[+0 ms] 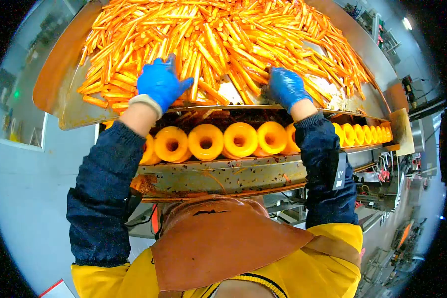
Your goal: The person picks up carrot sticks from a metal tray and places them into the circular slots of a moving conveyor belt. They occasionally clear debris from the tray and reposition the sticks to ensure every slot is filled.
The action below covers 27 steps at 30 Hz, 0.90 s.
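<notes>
Long, glossy orange sticks [208,44] lie in a thick heap on a metal tray [69,107] in front of me. My left hand [159,84], in a blue glove, rests at the near side of the heap, thumb stretched out and apart from the fingers. Farther right, my right hand [287,88], also blue-gloved, has its fingers curled in by the sticks near the tray's front edge. What those fingers hold, if anything, is hidden. Bare metal shows between the two hands and right of the right hand.
Below the tray's front edge runs a row of orange-yellow rollers [206,142] with hollow centres. A stained metal ledge [223,176] lies nearer to me, with a clump of orange shreds [143,184] at its left. Machinery stands on the right.
</notes>
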Each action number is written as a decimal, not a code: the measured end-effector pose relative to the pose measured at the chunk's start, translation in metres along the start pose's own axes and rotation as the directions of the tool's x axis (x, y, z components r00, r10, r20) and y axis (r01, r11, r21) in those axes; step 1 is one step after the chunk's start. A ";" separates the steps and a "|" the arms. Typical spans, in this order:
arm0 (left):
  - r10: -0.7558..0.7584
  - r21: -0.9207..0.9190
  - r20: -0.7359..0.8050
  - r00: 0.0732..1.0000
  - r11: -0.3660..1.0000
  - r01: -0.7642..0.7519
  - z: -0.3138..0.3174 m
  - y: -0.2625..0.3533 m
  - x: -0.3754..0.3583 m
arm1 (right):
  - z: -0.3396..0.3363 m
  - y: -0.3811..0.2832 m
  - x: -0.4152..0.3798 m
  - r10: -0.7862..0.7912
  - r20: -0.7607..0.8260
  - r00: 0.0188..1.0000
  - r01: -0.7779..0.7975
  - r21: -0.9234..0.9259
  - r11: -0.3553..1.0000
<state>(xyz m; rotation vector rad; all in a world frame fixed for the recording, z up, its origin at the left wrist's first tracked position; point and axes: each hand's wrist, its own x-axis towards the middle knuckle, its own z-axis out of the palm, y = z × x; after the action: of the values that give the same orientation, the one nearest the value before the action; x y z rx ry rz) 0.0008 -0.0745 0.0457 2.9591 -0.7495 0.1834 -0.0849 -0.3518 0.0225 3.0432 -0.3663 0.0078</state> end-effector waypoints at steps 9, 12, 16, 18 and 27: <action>-0.023 -0.011 0.248 0.968 1.000 0.026 0.016 -0.014 0.047 | -0.021 0.040 -0.004 -0.018 0.104 0.994 -0.025 0.389 0.921; 0.070 -0.169 0.217 0.974 0.985 -0.033 0.023 -0.041 0.051 | -0.005 0.063 -0.009 0.118 -0.034 0.992 -0.075 0.594 0.801; 0.087 -0.342 -0.036 0.996 0.935 -0.094 0.024 -0.052 0.038 | -0.014 0.065 -0.024 0.252 -0.111 0.961 -0.141 0.588 0.796; -0.089 -0.480 -0.075 0.993 0.876 0.043 0.019 -0.052 0.023 | -0.019 0.064 -0.035 0.238 -0.230 0.944 -0.036 0.643 0.765; -0.311 -0.857 -0.119 0.943 0.512 0.061 0.043 -0.087 0.008 | -0.037 -0.001 -0.131 -0.160 -0.303 0.939 0.297 0.487 0.821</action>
<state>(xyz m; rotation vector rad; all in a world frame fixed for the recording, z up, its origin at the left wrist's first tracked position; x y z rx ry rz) 0.0530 -0.0069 -0.0003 1.9721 -0.3071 0.1292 -0.2113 -0.3172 0.0573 3.5394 0.0446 0.5692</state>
